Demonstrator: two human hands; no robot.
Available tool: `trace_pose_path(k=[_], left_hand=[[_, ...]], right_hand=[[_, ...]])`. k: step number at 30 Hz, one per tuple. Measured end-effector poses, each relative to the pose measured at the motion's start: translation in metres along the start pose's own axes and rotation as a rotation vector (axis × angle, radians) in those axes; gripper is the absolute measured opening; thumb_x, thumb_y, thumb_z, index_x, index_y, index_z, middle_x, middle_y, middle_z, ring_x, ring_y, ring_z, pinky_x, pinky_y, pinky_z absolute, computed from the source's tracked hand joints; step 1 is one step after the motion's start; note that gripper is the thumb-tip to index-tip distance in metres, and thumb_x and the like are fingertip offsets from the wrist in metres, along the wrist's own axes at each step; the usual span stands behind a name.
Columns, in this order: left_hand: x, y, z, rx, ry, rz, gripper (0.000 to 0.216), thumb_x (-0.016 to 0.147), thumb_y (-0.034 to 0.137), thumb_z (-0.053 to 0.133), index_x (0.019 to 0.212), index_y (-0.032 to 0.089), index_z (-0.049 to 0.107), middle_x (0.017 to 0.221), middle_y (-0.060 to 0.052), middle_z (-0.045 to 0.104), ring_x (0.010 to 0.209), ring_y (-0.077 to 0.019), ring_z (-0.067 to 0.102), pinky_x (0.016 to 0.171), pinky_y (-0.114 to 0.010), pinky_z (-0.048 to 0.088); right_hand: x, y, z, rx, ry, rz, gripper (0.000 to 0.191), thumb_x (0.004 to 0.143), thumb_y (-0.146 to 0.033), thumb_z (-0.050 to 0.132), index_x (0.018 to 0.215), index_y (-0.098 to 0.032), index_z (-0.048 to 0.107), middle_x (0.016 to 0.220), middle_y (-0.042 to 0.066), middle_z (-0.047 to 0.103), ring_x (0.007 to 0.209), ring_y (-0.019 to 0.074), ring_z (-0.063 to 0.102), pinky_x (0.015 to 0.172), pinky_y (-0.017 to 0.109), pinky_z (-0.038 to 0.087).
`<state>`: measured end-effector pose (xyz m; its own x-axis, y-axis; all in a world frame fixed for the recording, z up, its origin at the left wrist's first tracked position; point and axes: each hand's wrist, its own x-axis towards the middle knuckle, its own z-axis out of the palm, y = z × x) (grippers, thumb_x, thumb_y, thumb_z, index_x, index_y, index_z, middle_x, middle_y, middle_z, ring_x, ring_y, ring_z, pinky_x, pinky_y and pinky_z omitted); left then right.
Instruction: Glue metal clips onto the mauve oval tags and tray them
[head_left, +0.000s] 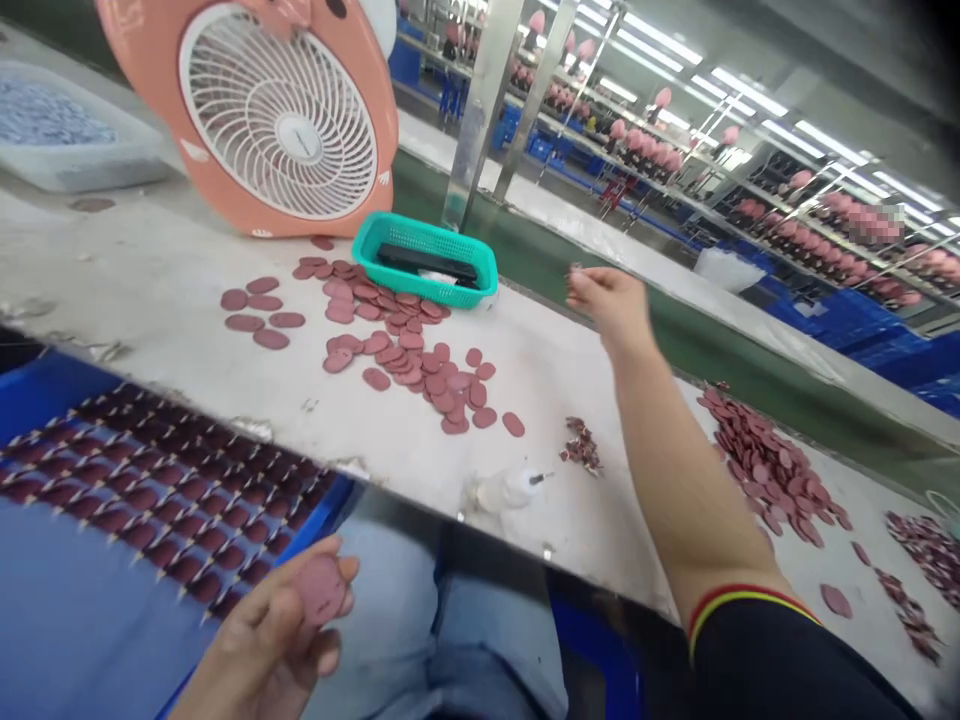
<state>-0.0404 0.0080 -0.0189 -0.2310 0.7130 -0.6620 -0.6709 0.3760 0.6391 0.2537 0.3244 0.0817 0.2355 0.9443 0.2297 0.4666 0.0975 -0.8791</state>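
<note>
My left hand [281, 625] is low at the front, over my lap, with thumb and fingers closed on a dark pink oval piece [321, 588]. My right hand [609, 300] is stretched out over the far edge of the white table [150, 290], fingers pinched on something small that I cannot make out. A scatter of the same pink oval pieces [405, 350] lies on the table left of that arm. A small heap of dark bits [581, 445] sits close to my forearm.
A pink desk fan [262, 110] stands at the back, a teal basket [427, 262] beside it. A blue tray [315, 520] with rows of finished pieces lies to my left. More ovals [772, 470] pile at the right. A small white bottle [510, 490] lies near the table's front edge.
</note>
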Motion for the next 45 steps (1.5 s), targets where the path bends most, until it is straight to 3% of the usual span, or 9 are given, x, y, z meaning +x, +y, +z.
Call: trace_pose_path(k=[3, 6, 8, 10, 13, 19, 24, 29, 45], left_hand=[[-0.023, 0.002, 0.017, 0.003, -0.066, -0.031, 0.045, 0.048, 0.055, 0.096, 0.083, 0.029, 0.085, 0.074, -0.002, 0.076, 0.06, -0.0137, 0.06, 0.042, -0.017, 0.048], [-0.039, 0.0, 0.024, 0.008, -0.086, -0.02, 0.049, 0.043, 0.055, 0.097, 0.081, 0.026, 0.085, 0.071, -0.003, 0.075, 0.056, -0.0117, 0.059, 0.042, -0.015, 0.047], [-0.047, -0.002, 0.026, 0.026, -0.091, -0.013, 0.049, 0.044, 0.056, 0.097, 0.08, 0.025, 0.085, 0.07, -0.003, 0.076, 0.053, -0.0104, 0.057, 0.043, -0.015, 0.048], [-0.051, -0.004, 0.027, 0.054, -0.09, -0.021, 0.048, 0.044, 0.056, 0.097, 0.078, 0.025, 0.085, 0.07, -0.004, 0.076, 0.054, -0.0109, 0.058, 0.044, -0.015, 0.048], [-0.051, -0.004, 0.024, 0.1, -0.137, -0.039, 0.048, 0.046, 0.057, 0.096, 0.079, 0.023, 0.085, 0.066, -0.004, 0.072, 0.057, -0.0125, 0.056, 0.045, -0.017, 0.047], [-0.045, -0.004, 0.016, 0.204, -0.365, -0.062, 0.046, 0.06, 0.059, 0.089, 0.069, 0.015, 0.081, 0.067, -0.003, 0.063, 0.063, -0.0136, 0.054, 0.049, -0.017, 0.047], [-0.046, -0.003, 0.019, 0.21, -0.338, -0.096, 0.039, 0.066, 0.053, 0.088, 0.085, 0.019, 0.085, 0.064, 0.0, 0.064, 0.061, -0.0132, 0.054, 0.052, -0.018, 0.05], [-0.046, -0.002, 0.021, 0.193, -0.328, -0.114, 0.041, 0.062, 0.055, 0.09, 0.08, 0.019, 0.085, 0.064, -0.001, 0.066, 0.06, -0.0126, 0.057, 0.051, -0.017, 0.05], [-0.042, -0.01, 0.016, 0.08, -0.304, -0.179, 0.036, 0.06, 0.046, 0.095, 0.083, 0.021, 0.085, 0.068, -0.001, 0.073, 0.057, -0.0087, 0.06, 0.046, -0.012, 0.052]], right_hand=[[-0.069, -0.018, -0.039, 0.193, -0.024, -0.076, 0.003, 0.091, -0.019, 0.068, 0.092, -0.019, 0.071, 0.09, 0.001, 0.071, 0.074, 0.0083, 0.067, 0.078, 0.026, 0.059], [-0.159, -0.032, -0.053, 0.341, -0.029, -0.166, 0.008, 0.087, -0.027, 0.075, 0.095, -0.027, 0.075, 0.091, 0.0, 0.072, 0.073, 0.01, 0.067, 0.068, 0.024, 0.059], [-0.22, -0.036, -0.044, 0.475, -0.091, -0.172, 0.017, 0.087, -0.027, 0.077, 0.103, -0.031, 0.077, 0.09, 0.0, 0.074, 0.07, 0.0118, 0.067, 0.061, 0.025, 0.059], [-0.271, -0.037, -0.027, 0.566, -0.276, -0.032, 0.013, 0.087, -0.024, 0.078, 0.096, -0.033, 0.079, 0.086, -0.001, 0.075, 0.074, 0.0138, 0.071, 0.065, 0.027, 0.061], [-0.312, -0.034, -0.004, 0.59, -0.482, 0.087, 0.016, 0.083, -0.024, 0.082, 0.095, -0.033, 0.08, 0.088, 0.0, 0.075, 0.077, 0.0163, 0.071, 0.069, 0.031, 0.06], [-0.316, -0.034, 0.008, 0.413, -0.55, -0.001, 0.014, 0.082, -0.021, 0.082, 0.093, -0.028, 0.081, 0.077, -0.001, 0.073, 0.067, 0.0126, 0.066, 0.067, 0.027, 0.054], [-0.312, -0.037, 0.005, 0.307, -0.567, -0.139, 0.011, 0.084, -0.018, 0.08, 0.093, -0.023, 0.079, 0.072, -0.002, 0.073, 0.064, 0.0121, 0.066, 0.064, 0.025, 0.053], [-0.311, -0.036, 0.002, 0.237, -0.585, -0.218, 0.01, 0.086, -0.018, 0.078, 0.094, -0.025, 0.078, 0.075, -0.001, 0.075, 0.064, 0.0144, 0.066, 0.063, 0.029, 0.053], [-0.308, -0.037, 0.001, 0.218, -0.659, -0.24, 0.007, 0.087, -0.021, 0.077, 0.092, -0.026, 0.078, 0.077, -0.001, 0.077, 0.064, 0.0138, 0.067, 0.063, 0.027, 0.055]])
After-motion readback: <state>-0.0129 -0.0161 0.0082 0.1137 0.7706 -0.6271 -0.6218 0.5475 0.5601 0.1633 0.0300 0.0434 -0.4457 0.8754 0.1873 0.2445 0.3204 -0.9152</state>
